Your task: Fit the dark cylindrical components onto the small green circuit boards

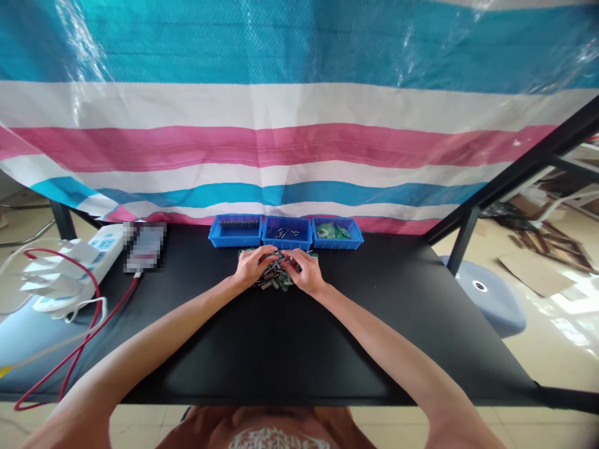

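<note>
A mixed pile of small parts (272,282), with grey metallic cylinders, thin pins and green pieces, lies on the black table in front of me. My left hand (255,265) is at the pile's left side, fingers bent and pinched together. From the right, my right hand (304,270) reaches over the pile with thumb and fingers curled inward. Their fingertips nearly meet above the pile, around small grey parts too small to name. Behind stand three blue bins: the left bin (235,238) holds a row of cylinders, the middle bin (287,242) thin pins, the right bin (337,242) green pieces.
On the left are a white power strip (84,274) with plugs, a phone-like device (144,246) and a red cable (122,305). A striped plastic sheet (281,143) hangs behind the black table (281,355). A grey stool (491,299) stands right.
</note>
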{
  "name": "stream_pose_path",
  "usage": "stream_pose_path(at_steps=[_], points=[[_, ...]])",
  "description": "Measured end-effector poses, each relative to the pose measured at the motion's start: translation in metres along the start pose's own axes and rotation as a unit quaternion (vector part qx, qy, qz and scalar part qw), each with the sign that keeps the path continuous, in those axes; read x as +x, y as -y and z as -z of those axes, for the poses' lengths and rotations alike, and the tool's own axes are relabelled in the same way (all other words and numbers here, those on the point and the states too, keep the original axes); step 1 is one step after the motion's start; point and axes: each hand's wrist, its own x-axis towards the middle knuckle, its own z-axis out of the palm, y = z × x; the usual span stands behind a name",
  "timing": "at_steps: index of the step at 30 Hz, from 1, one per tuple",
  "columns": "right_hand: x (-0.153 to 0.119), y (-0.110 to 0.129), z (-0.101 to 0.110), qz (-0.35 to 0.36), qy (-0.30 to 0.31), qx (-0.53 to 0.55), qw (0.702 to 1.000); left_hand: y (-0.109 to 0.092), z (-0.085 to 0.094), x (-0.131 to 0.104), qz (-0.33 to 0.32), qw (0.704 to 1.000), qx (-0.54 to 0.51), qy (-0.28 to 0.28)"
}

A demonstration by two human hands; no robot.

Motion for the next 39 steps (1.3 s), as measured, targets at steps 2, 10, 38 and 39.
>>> stream_pose_path(at_steps=[2, 10, 38, 39], points=[[0.0, 0.0, -0.001, 0.011, 0.006, -0.007, 1.0, 0.0, -0.001, -0.001, -0.01, 1.0, -0.004, 0.004], [0.0, 0.001, -0.001, 0.017, 0.006, -0.028, 0.999, -0.001, 0.001, -0.001, -0.021, 1.0, 0.004, 0.005], [0.0, 0.001, 0.003, -0.009, -0.035, -0.01, 0.999, 0.002, 0.002, -0.002, -0.004, 0.999, -0.029, 0.031], [0.0, 0.0, 0.002, -0.004, -0.03, -0.011, 0.999, 0.004, 0.001, -0.004, -0.001, 0.999, -0.03, 0.03]])
